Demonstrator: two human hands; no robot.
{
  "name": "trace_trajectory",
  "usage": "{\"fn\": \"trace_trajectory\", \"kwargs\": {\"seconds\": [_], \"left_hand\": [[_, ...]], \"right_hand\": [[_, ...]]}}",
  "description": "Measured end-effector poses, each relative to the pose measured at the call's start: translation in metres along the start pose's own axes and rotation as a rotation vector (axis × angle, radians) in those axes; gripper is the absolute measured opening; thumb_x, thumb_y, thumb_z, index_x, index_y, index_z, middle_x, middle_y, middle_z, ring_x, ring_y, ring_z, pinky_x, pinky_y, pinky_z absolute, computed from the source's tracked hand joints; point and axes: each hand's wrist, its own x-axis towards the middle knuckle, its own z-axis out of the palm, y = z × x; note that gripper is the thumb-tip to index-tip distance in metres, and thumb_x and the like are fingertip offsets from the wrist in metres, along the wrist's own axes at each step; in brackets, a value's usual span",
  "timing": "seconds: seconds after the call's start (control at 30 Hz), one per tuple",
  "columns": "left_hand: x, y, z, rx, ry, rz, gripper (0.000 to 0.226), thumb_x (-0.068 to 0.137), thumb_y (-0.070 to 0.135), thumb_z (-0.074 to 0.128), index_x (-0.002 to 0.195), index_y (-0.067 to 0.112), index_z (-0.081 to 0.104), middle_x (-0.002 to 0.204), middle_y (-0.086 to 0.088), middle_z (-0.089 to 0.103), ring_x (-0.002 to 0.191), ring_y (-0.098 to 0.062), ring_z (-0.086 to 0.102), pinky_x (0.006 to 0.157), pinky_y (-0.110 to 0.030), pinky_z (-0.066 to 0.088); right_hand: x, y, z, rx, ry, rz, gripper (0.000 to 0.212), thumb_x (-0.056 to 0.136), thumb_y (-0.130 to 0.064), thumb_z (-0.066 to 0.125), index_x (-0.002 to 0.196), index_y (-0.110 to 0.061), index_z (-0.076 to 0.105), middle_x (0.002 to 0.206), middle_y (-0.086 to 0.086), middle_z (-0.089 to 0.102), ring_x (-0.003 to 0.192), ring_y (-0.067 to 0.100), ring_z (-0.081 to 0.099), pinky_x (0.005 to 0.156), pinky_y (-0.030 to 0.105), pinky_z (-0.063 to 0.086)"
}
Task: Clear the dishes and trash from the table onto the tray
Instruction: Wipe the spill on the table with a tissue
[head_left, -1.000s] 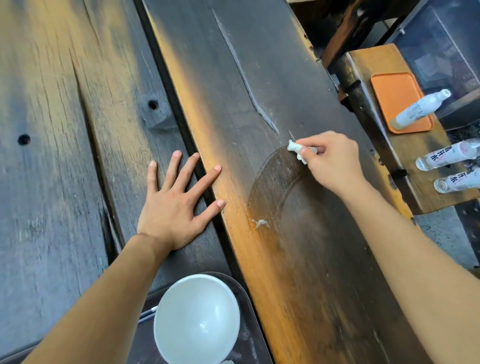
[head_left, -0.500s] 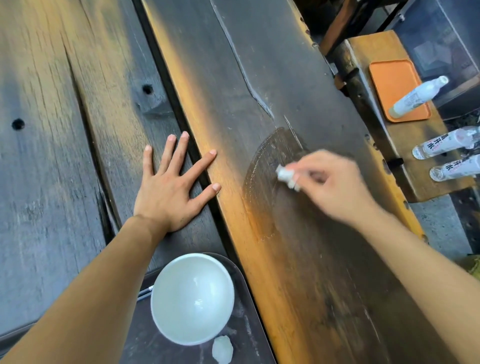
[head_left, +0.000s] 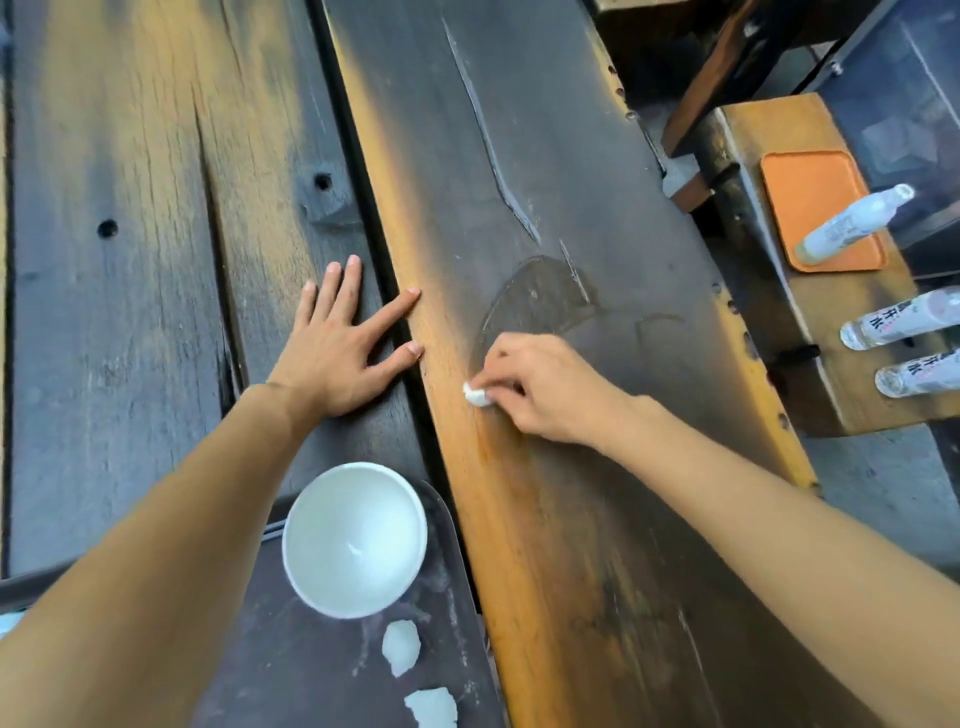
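Right hand (head_left: 545, 387): pinches tissue wad (head_left: 477, 396), likely wiping table (head_left: 571, 156). Left hand (head_left: 337, 348): flat, empty, bracing. Tray (head_left: 322, 675), bowl (head_left: 355, 540) nearer the body.

Right hand (head_left: 550, 389) with tissue wad (head_left: 476, 395), now nearer.

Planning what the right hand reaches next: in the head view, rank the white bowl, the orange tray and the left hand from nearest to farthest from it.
1. Left hand: just left of the right hand, flat on the table.
2. White bowl: below-left, on the dark tray.
3. Orange tray: far right, on the side bench.
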Motion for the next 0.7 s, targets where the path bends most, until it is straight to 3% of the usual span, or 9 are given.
{"fn": "trace_trajectory", "kwargs": {"seconds": [0.07,0.17,0.23,0.3,0.37,0.47,0.6,0.7], "left_hand": [[-0.005,-0.001,-0.014,-0.087,-0.073,-0.043,0.066,0.096,0.066,0.03,0.157,0.046,0.016,0.167,-0.017,0.004,0.155,-0.031,0.001,0.124,-0.044,0.004],[-0.036,0.001,-0.032,-0.25,-0.066,-0.117,0.06,0.103,0.049,0.038,0.158,0.035,0.023,0.162,-0.012,0.032,0.148,-0.029,0.03,0.119,-0.037,0.024],[-0.069,0.002,-0.039,-0.297,-0.008,-0.181,0.056,0.103,0.042,0.042,0.156,0.034,0.028,0.149,-0.007,0.052,0.129,-0.034,0.053,0.105,-0.041,0.041],[-0.104,0.002,-0.04,-0.328,0.059,-0.244,0.053,0.102,0.037,0.045,0.154,0.032,0.033,0.138,-0.008,0.061,0.112,-0.037,0.061,0.092,-0.044,0.049],[-0.136,0.003,-0.037,-0.377,0.1,-0.278,0.052,0.102,0.031,0.049,0.153,0.028,0.038,0.136,-0.008,0.062,0.107,-0.037,0.063,0.088,-0.044,0.05],[-0.188,0.009,-0.029,-0.443,0.146,-0.3,0.051,0.099,0.023,0.054,0.149,0.023,0.044,0.135,-0.007,0.061,0.117,-0.033,0.06,0.09,-0.041,0.051],[-0.258,0.021,-0.009,-0.473,0.13,-0.354,0.052,0.095,0.019,0.06,0.146,0.019,0.049,0.148,-0.004,0.053,0.137,-0.026,0.049,0.11,-0.039,0.041],[-0.302,0.028,0.01,-0.455,0.076,-0.36,0.059,0.089,0.017,0.067,0.146,0.017,0.05,0.149,-0.008,0.052,0.138,-0.033,0.047,0.114,-0.04,0.037]], "right_hand": [[-0.036,-0.015,0.007,0.036,-0.15,-0.074,0.021,0.087,-0.015,0.069,0.107,-0.016,0.077,0.098,-0.002,0.067,0.088,0.013,0.062,0.085,0.022,0.047],[-0.083,-0.028,0.014,0.177,-0.365,0.039,0.021,0.091,-0.02,0.066,0.11,-0.02,0.076,0.101,-0.01,0.065,0.088,0.001,0.058,0.086,0.019,0.046],[-0.106,-0.035,0.017,0.369,-0.34,0.206,0.019,0.09,-0.025,0.068,0.107,-0.029,0.077,0.097,-0.014,0.067,0.088,0.003,0.061,0.083,0.02,0.049],[-0.12,-0.039,0.017,0.526,-0.198,0.377,0.017,0.088,-0.025,0.071,0.1,-0.035,0.078,0.092,-0.013,0.07,0.086,0.006,0.065,0.079,0.025,0.053],[-0.128,-0.043,0.02,0.599,-0.085,0.507,0.017,0.087,-0.023,0.072,0.098,-0.034,0.079,0.094,-0.013,0.073,0.087,0.006,0.068,0.084,0.032,0.056],[-0.135,-0.065,0.024,0.649,0.005,0.617,0.016,0.087,-0.027,0.072,0.101,-0.034,0.078,0.095,-0.016,0.075,0.089,0.004,0.07,0.087,0.033,0.057],[-0.141,-0.113,0.037,0.661,0.056,0.646,0.014,0.087,-0.031,0.072,0.1,-0.032,0.077,0.09,-0.014,0.075,0.085,0.002,0.07,0.076,0.023,0.056],[-0.146,-0.147,0.052,0.572,0.047,0.581,0.017,0.088,-0.028,0.071,0.104,-0.029,0.073,0.096,-0.016,0.071,0.086,0.002,0.067,0.073,0.015,0.054]]}}
